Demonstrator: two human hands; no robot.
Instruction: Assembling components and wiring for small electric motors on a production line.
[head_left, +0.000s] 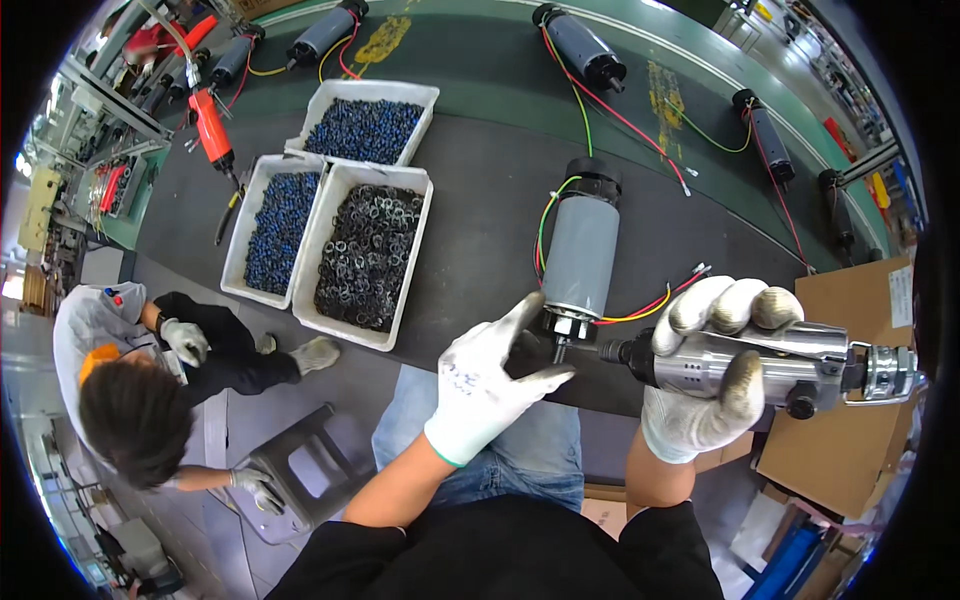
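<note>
Grey cylindrical motor with a black end cap (582, 245) lies on our dark tabletop (480, 225), shaft toward us. Our white-gloved left hand (480, 385) is at the shaft, its thumb and fingers apart; our white-gloved right hand's (690, 418) fingers are clamped around a silver metal power tool (692, 372). Leftward, we see three white plastic bins (411, 262).

Factory workshop: motors (581, 250), parts bins (345, 335)

My dark desk (475, 240) borders a green surface (470, 65) with worn yellow patches (382, 40). Left of me, a gray stool (292, 502) stands on the gray floor (268, 415); cardboard boxes (830, 455) crowd my right, and bright light (14, 287) glares at the far left.
</note>
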